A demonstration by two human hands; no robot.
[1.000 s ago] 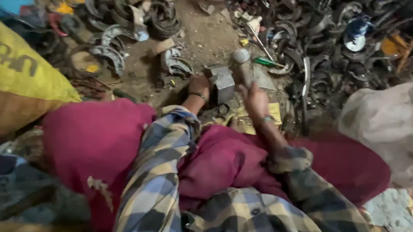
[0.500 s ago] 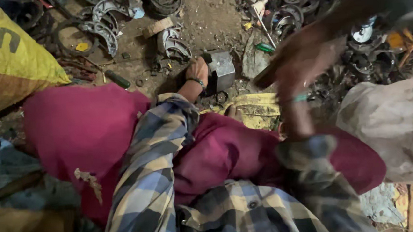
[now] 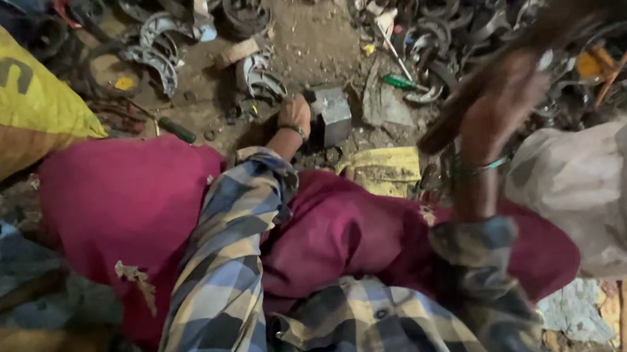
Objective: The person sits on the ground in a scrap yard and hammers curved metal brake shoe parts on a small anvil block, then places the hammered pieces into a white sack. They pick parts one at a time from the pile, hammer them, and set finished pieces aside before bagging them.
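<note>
My left hand (image 3: 295, 117) is down on the dirt ground, pressed against the left side of a grey metal block (image 3: 333, 113). Its fingers are curled out of sight, so any small piece they hold is hidden. My right hand (image 3: 501, 105) is raised well above the ground at the right, blurred by motion. It is shut on the dark handle of a hammer (image 3: 470, 106), which slants up toward the top right, where the head is a dark smear. I wear a plaid shirt and maroon trousers, and a bangle on each wrist.
Heaps of curved scrap metal parts (image 3: 457, 26) cover the ground ahead and at the right. A yellow sack (image 3: 7, 109) lies at the left, a white sack (image 3: 601, 192) at the right, and a yellow cloth (image 3: 383, 170) by my knee. A green-handled tool (image 3: 401, 83) lies near the block.
My right hand lifted the hammer off the block and swung it up and to the right. The left hand stayed by the block. The view shifted slightly.
</note>
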